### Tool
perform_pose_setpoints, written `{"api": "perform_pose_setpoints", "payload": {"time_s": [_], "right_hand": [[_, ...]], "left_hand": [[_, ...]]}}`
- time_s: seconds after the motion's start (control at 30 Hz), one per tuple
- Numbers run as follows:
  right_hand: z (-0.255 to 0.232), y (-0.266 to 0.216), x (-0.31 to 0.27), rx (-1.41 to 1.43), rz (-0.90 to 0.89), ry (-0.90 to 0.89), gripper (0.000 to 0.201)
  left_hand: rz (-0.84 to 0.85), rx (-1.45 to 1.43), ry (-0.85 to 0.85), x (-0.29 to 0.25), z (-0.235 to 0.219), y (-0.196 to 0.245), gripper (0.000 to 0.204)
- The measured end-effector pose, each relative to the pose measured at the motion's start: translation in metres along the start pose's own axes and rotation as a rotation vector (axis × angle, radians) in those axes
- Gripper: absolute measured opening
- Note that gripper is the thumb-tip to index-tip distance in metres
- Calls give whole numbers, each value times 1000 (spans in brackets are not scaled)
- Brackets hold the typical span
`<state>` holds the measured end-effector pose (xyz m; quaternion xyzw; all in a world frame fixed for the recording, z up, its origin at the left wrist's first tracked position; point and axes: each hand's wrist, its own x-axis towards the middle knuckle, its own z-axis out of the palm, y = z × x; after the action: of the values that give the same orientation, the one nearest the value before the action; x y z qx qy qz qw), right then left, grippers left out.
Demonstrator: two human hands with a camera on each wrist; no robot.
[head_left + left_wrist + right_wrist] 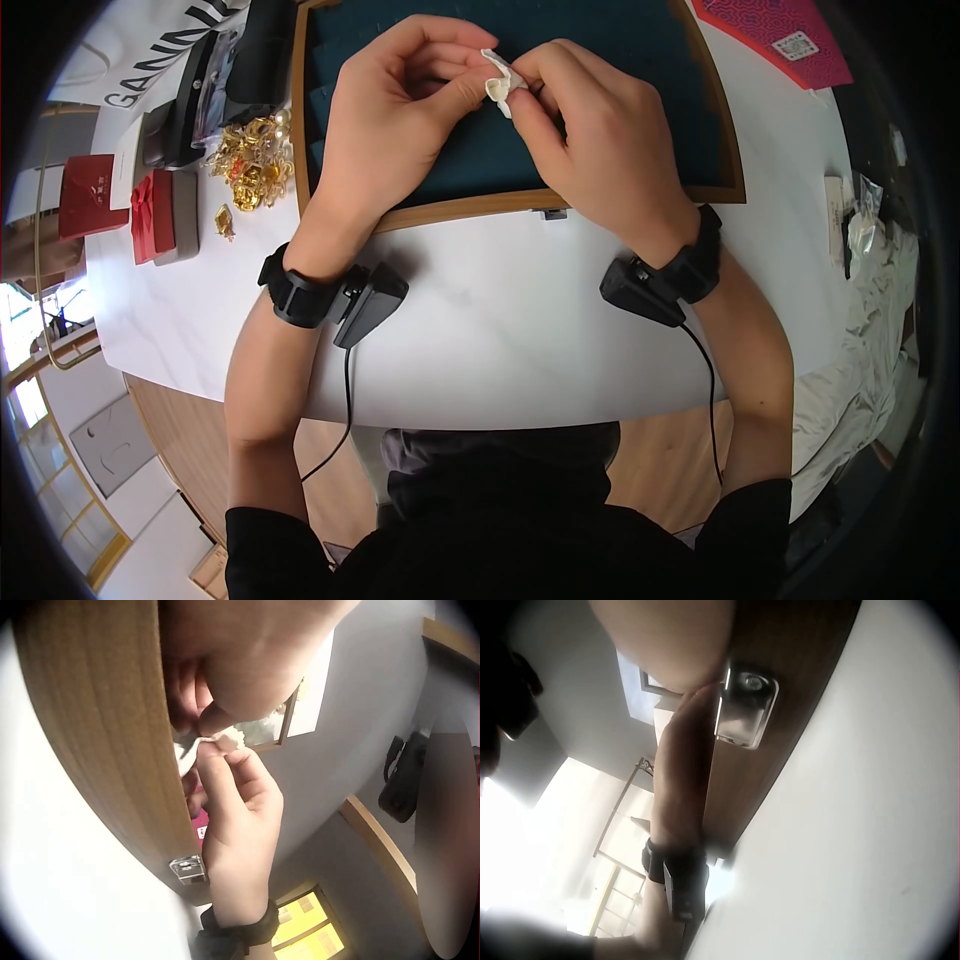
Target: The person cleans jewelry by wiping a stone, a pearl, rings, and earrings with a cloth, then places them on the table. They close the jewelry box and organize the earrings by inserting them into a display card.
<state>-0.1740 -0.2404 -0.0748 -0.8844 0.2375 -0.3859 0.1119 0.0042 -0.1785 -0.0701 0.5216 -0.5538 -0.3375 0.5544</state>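
A small cream-white piece (498, 88) with crumpled, ruffled edges is held between both hands, above the dark green lining of a wood-framed case (470, 210). My left hand (385, 120) pinches its left side between thumb and fingers. From the other side, the thumb and curled fingers of my right hand (615, 125) grip it. In the left wrist view the cream piece (231, 738) shows a scalloped edge, with a pale strip running down from it. The right wrist view hides the piece behind the hand and the case's wooden side.
Left of the case lies a pile of gold jewellery (255, 165), with one gold piece (224, 222) apart from it. Red boxes (153, 215) and black cases (195, 100) stand farther left. A metal clasp (746, 709) sits on the case's front. A pink-red packet (785, 40) lies at the back right.
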Motion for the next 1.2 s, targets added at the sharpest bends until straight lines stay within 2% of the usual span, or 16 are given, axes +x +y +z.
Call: {"api": "perform_pose_setpoints", "payload": {"time_s": [0.07,0.2,0.3,0.4,0.5,0.7,0.8,0.93,1.13,1.17,1.2], "right_hand": [[-3,-2,2,3,14,-47,9],[0,-1,2,26,-20,-9,11],[-3,-3,1,16,34,-54,12],[-4,-3,1,-16,48,-70,13],[-1,-1,1,-29,80,-54,11],[2,2,1,-27,-32,22,8],[2,2,2,-40,-33,31,8],[2,3,1,10,-49,35,8],[4,2,1,54,-137,34,8],[5,3,1,43,-144,19,9],[4,2,1,44,-142,23,9]], "left_hand": [[-13,-45,-28,0,0,-1,18],[-46,-58,-91,-1,0,1,16],[-87,-90,-111,-1,-1,5,15],[-58,-13,-105,-2,0,6,15],[-73,-86,-83,-1,0,6,15],[-42,-76,29,-1,-1,2,25],[-39,-10,0,0,-3,4,28],[-83,-68,-41,3,-12,12,25],[-125,131,-247,11,-37,28,21],[-110,260,-219,12,-42,33,20],[-9,480,-158,12,-49,39,22]]}}
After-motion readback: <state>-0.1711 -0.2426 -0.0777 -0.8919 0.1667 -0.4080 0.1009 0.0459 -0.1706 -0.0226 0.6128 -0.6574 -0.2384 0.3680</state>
